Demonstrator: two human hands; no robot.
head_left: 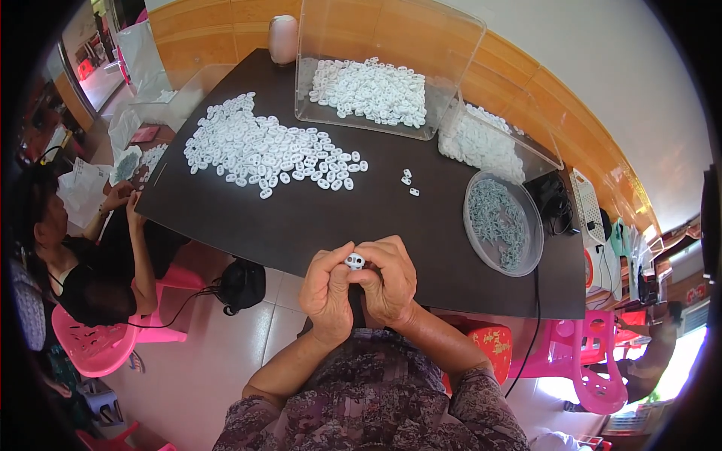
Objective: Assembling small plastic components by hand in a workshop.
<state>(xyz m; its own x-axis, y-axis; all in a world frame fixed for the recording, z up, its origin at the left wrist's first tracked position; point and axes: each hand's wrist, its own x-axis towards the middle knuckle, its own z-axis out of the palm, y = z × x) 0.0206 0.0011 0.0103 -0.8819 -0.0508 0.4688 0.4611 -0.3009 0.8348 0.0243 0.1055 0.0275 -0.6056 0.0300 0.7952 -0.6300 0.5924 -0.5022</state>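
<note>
One small white piece (355,261) with dark holes is held at the near edge of the table (226,210). The left hand (326,293) pinches it from one side and the right hand (392,282) from the other, so the thumbs and fingers hide much of it.

On the table there are three loose pieces (414,192), right of its middle, and one wide heap (263,150) of similar white pieces on its left half, too many to count. Two clear boxes stand along its far side: the larger box (451,75) and, to the right of it, the smaller box (538,148), both holding uncounted white pieces. One round tub (535,237) sits toward the table's right end, with a mass of grey screws (496,214), also past counting.

One pink tumbler (283,39) stands at the table's far left corner. Black cables (555,203) crowd its right end beside the tub, and one cord (537,301) hangs over the near edge. Off the table's left end sits one co-worker (90,278) on a pink chair (86,349); one red stool (491,349) stands below the near edge at right.
</note>
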